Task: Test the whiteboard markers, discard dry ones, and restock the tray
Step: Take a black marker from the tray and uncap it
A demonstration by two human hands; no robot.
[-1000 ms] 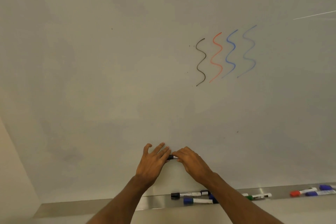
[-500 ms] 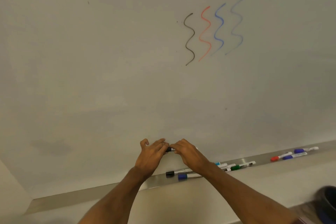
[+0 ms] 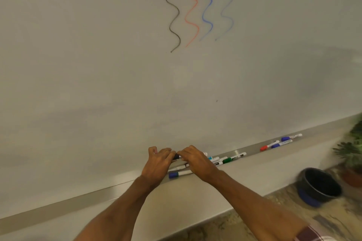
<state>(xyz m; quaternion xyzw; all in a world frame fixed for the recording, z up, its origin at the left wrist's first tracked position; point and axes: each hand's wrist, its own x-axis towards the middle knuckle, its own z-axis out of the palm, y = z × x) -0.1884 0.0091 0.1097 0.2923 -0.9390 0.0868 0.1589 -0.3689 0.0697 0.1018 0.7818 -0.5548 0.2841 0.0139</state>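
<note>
My left hand [image 3: 159, 164] and my right hand [image 3: 196, 161] meet just above the metal marker tray [image 3: 252, 148], both pinching one black-capped marker [image 3: 176, 156] held level between them. The left fingertips are on its dark cap end; the right hand covers the barrel. Below the hands several markers lie in the tray: a blue-capped one [image 3: 179, 174], a green-capped one [image 3: 232, 159] and others partly hidden. Farther right lie a red-capped marker [image 3: 268, 146] and two blue-capped ones [image 3: 288, 139]. The whiteboard [image 3: 98, 64] carries black, red and two blue test squiggles [image 3: 199, 13].
A dark round bin [image 3: 318, 186] with a blue base stands on the speckled floor at lower right. A potted plant [image 3: 352, 154] is at the right edge. A beige wall ledge runs below the tray.
The view has tilted down and to the right, bringing the bin and plant into sight. Both hands sank toward the tray while still pinching the same marker together.
</note>
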